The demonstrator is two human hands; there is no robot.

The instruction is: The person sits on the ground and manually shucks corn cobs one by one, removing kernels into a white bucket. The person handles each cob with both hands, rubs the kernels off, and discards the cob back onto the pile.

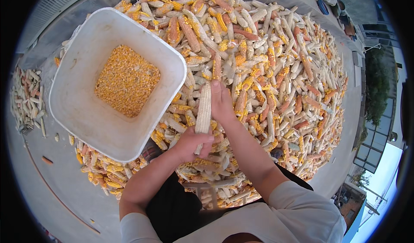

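Note:
A long whitish corn cob, its visible side bare of kernels, stands between my hands, lengthwise away from me. My left hand grips its lower end with the fingers wrapped around it. Against the right side of its upper end lies my right hand, thumb pointing away and fingers partly hidden behind the cob. Left of my hands sits a white square plastic bucket, tilted, with loose yellow corn kernels in its bottom. Beneath both hands spreads a large heap of corn cobs, some bare and some with patches of kernels.
A smaller pile of bare cobs lies on the concrete floor at far left. Beside it rests a fork with a long wooden handle. A grey wall or panel borders the heap's far side. Frame bars show between my legs.

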